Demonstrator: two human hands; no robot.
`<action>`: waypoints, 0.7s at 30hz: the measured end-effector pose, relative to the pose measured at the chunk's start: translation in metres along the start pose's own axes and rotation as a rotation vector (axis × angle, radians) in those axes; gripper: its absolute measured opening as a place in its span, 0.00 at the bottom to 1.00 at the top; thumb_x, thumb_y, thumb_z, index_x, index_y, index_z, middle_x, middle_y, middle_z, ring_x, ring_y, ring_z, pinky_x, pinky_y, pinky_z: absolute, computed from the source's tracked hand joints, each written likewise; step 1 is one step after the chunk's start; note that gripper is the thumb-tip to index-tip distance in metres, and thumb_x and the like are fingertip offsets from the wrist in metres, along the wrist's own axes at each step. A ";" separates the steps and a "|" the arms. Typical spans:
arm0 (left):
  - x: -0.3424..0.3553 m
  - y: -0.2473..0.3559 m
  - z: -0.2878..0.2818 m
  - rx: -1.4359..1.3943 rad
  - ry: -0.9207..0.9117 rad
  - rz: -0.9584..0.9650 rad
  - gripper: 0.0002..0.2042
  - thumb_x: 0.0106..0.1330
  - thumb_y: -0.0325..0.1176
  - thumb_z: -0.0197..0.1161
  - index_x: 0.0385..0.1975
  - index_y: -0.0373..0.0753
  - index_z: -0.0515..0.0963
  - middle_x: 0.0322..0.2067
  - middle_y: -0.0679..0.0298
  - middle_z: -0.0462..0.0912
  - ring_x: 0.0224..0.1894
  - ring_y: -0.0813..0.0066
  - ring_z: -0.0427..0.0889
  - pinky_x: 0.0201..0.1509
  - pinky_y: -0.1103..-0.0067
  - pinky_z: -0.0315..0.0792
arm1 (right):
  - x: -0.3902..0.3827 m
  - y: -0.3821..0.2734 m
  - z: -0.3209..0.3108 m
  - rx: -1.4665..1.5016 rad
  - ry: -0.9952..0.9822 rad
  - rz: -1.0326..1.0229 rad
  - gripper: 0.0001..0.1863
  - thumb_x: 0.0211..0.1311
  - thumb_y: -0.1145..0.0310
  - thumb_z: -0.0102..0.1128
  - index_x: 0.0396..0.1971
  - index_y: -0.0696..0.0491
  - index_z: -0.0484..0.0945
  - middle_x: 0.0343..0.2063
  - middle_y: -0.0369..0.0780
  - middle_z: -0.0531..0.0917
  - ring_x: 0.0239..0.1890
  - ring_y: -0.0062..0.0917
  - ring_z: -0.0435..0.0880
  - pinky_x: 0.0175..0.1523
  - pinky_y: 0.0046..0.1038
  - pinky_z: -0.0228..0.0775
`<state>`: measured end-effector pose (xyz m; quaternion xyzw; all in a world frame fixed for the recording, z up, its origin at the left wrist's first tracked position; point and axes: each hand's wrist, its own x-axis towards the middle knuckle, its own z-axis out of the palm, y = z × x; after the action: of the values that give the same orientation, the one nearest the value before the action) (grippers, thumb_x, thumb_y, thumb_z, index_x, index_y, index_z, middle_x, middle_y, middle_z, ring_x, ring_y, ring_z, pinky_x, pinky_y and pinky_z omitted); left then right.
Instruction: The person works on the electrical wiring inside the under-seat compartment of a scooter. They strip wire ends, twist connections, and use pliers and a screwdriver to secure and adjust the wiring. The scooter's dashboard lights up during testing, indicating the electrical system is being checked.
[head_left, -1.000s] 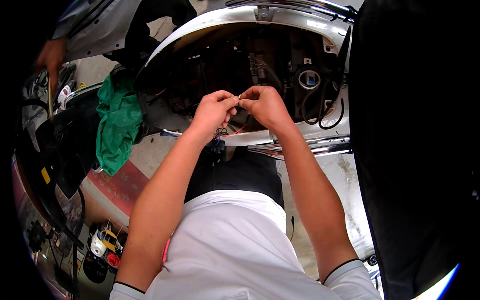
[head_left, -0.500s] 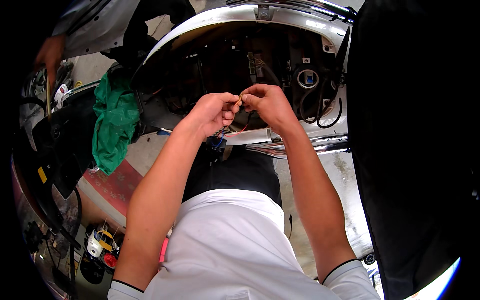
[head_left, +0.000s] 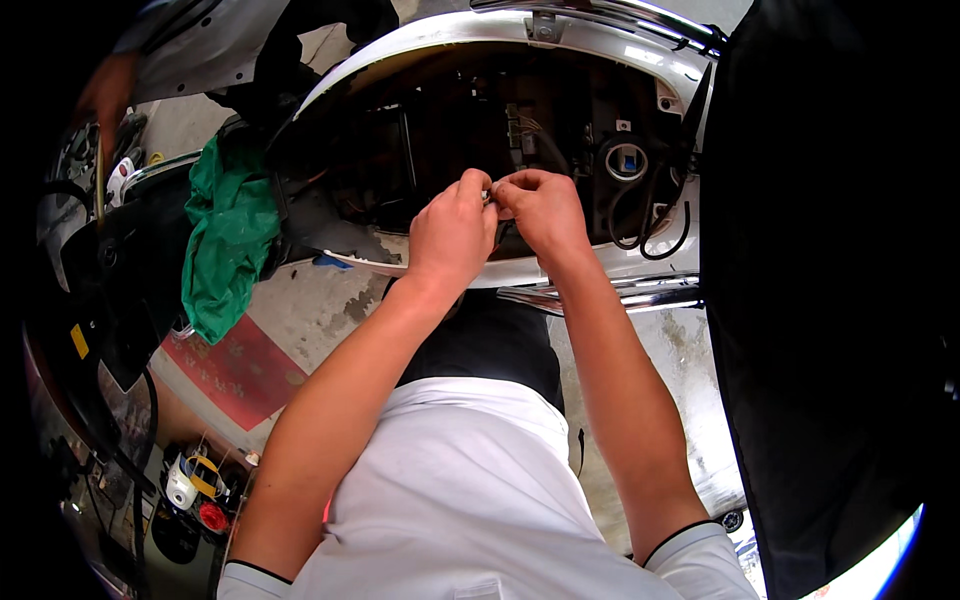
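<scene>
My left hand [head_left: 455, 230] and my right hand [head_left: 545, 212] meet over the near edge of a white scooter's open body [head_left: 400, 90]. Both are closed in a pinch, fingertips almost touching. Between them is a thin wire [head_left: 487, 197], of which only a small pale bit shows. The back of my left hand faces up and hides most of what its fingers grip. Behind the hands, the dark cavity holds a wiring connector [head_left: 515, 130] with several thin wires running from it.
Right of the cavity are a round lock-like fitting [head_left: 622, 160] and a looped black cable [head_left: 640, 240]. Chrome bars [head_left: 640, 292] run along the near side. A green cloth [head_left: 230, 240] hangs at left. Another person's hand [head_left: 108, 95] is at upper left. A large black cover [head_left: 820, 300] fills the right.
My left hand has rolled over, its back now up, and moved slightly right. The coloured wires and small black box beneath it are now out of sight. My right hand stays pinched.
</scene>
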<state>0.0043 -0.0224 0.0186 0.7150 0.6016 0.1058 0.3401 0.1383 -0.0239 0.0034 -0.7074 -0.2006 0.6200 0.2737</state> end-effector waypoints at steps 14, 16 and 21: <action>0.036 -0.037 -0.012 -1.232 -0.720 -0.815 0.02 0.59 0.28 0.65 0.27 0.39 0.78 0.19 0.74 0.70 0.20 0.84 0.62 0.24 0.82 0.57 | 0.003 0.002 -0.014 0.070 -0.127 -0.057 0.09 0.58 0.73 0.62 0.34 0.63 0.85 0.26 0.41 0.87 0.29 0.21 0.85 0.37 0.23 0.77; 0.034 -0.038 -0.009 -1.183 -0.745 -0.741 0.03 0.57 0.27 0.64 0.26 0.39 0.76 0.21 0.74 0.71 0.22 0.83 0.65 0.25 0.82 0.60 | 0.003 0.001 -0.014 0.062 -0.118 -0.051 0.09 0.57 0.73 0.62 0.34 0.63 0.85 0.26 0.41 0.86 0.28 0.21 0.85 0.37 0.23 0.77; 0.015 -0.010 0.002 -0.125 -0.163 -0.128 0.05 0.58 0.27 0.65 0.31 0.39 0.77 0.23 0.63 0.79 0.29 0.71 0.80 0.32 0.72 0.73 | 0.004 -0.001 -0.006 -0.009 -0.021 -0.001 0.10 0.55 0.72 0.62 0.32 0.63 0.85 0.24 0.41 0.86 0.25 0.21 0.84 0.34 0.23 0.77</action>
<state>0.0010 -0.0084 0.0071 0.6589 0.6083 0.0627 0.4380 0.1452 -0.0218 0.0013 -0.7019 -0.2067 0.6264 0.2686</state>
